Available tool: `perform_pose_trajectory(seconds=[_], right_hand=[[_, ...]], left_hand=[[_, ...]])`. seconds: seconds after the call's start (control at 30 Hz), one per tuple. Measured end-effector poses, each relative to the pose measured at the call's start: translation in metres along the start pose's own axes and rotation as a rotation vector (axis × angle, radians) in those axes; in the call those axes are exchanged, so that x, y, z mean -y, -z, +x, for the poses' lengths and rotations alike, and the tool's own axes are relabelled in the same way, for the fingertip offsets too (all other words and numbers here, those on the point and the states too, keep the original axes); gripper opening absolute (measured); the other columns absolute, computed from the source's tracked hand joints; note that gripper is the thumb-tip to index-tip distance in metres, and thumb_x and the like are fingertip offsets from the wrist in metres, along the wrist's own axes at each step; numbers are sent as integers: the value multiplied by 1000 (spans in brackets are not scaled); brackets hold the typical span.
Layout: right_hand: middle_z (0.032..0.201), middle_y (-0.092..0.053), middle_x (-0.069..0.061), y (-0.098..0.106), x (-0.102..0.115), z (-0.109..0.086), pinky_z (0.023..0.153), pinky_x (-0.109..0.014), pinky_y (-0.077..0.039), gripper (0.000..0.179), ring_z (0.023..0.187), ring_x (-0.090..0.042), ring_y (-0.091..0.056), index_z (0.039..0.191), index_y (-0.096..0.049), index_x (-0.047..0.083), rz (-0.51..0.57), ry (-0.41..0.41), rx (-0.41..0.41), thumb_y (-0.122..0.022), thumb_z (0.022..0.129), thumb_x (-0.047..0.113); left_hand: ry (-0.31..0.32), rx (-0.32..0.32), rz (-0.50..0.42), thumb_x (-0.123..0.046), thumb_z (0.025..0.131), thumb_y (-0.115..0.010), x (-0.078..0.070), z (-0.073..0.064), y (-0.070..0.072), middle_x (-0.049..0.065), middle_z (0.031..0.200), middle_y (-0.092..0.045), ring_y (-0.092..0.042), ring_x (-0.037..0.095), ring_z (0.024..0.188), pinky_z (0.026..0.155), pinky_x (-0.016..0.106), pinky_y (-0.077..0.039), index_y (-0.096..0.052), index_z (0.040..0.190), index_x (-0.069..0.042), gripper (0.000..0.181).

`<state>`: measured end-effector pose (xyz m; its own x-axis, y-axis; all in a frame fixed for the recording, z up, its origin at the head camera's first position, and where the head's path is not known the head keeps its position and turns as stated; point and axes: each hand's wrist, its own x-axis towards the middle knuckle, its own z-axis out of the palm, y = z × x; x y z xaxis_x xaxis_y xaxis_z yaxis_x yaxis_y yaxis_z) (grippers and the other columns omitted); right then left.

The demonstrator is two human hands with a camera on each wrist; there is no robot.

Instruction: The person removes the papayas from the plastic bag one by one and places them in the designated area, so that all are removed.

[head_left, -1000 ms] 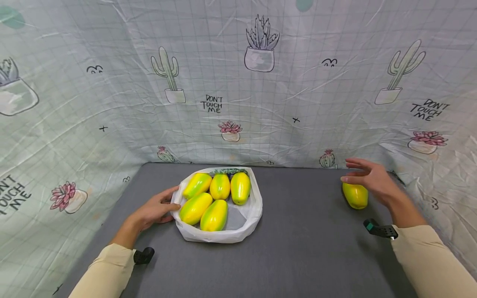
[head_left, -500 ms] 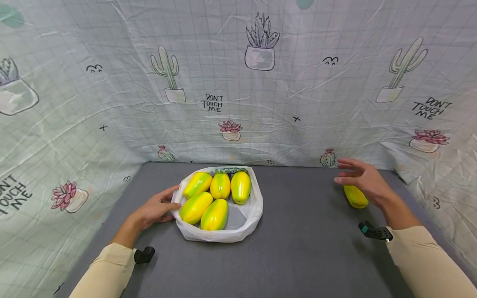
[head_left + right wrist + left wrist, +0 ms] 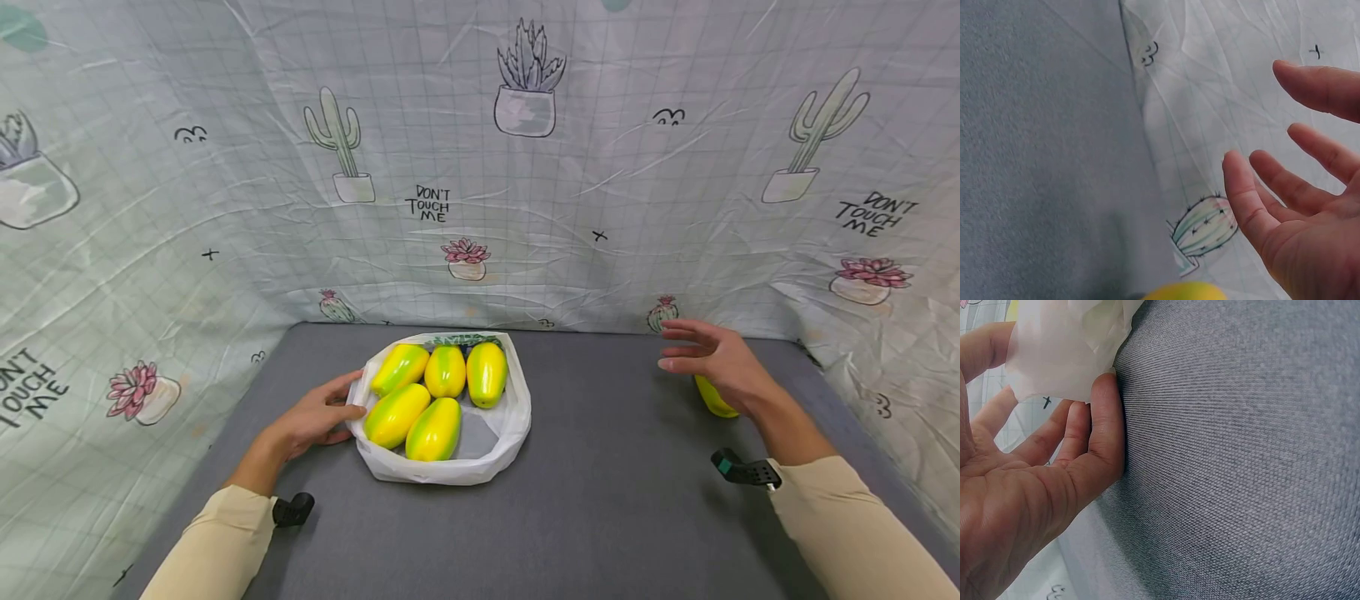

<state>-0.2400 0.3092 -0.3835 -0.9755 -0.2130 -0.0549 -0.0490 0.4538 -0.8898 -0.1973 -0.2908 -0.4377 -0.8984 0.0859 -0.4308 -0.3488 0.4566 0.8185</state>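
A white plastic bag (image 3: 450, 473) with its mouth spread wide stands left of centre on the grey table, several yellow-green papayas (image 3: 433, 429) inside it. My left hand (image 3: 318, 419) holds the bag's left side, thumb over the rim and the other fingers outside. In the left wrist view, the white plastic (image 3: 1060, 350) lies between the thumb and fingers of that left hand (image 3: 1041, 469). Over on the right, my right hand (image 3: 716, 362) hovers with fingers spread, holding nothing. Behind it, a single papaya (image 3: 716, 398) on the table is partly hidden; its yellow edge (image 3: 1185, 292) shows in the right wrist view.
The grey table (image 3: 585, 517) ends at a patterned cloth (image 3: 600, 167) hanging at the back and both sides. Black wrist straps (image 3: 746, 471) sit at both sleeves. Between the bag and the right hand lies bare tabletop.
My right hand has drifted left from above the single papaya, covering more of it in the head view. The left hand and bag stay in place; the head view tilts slightly.
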Motion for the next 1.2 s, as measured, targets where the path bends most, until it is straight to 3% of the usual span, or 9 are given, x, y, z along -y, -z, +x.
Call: perform_pose_trajectory(seconds=[0.2, 0.4, 0.5, 1.2], right_hand=[[156, -46, -23, -8, 4, -3, 88, -13, -55, 77, 108, 8, -65, 160, -36, 2, 16, 57, 2, -76, 96, 19], [130, -60, 19, -15, 7, -4, 90, -17, -58, 68, 111, 3, -67, 154, -46, 3, 79, 109, 13, -78, 94, 13], [123, -61, 28, -19, 7, -4, 89, -19, -59, 66, 110, 3, -68, 152, -47, 2, 116, 126, 29, -77, 94, 9], [129, -62, 22, -46, 17, 1, 91, -21, -60, 63, 111, 2, -68, 148, -50, 2, 149, 132, 93, -79, 92, 9]], left_hand=[[9, 1, 0, -25, 100, -68, -1, 1, 0, 23, 160, -35, -58, 29, 125, 94, 37, -62, -19, 168, -23, 84], [9, 4, -6, -26, 100, -69, 1, 1, 1, 23, 162, -33, -57, 30, 128, 95, 37, -62, -19, 169, -24, 85], [6, 6, -12, -27, 100, -69, 1, 1, 1, 22, 163, -32, -57, 30, 129, 95, 37, -62, -19, 168, -23, 84], [4, 18, -30, -26, 100, -69, 0, 2, 3, 22, 165, -31, -54, 32, 132, 97, 37, -61, -20, 168, -24, 84]])
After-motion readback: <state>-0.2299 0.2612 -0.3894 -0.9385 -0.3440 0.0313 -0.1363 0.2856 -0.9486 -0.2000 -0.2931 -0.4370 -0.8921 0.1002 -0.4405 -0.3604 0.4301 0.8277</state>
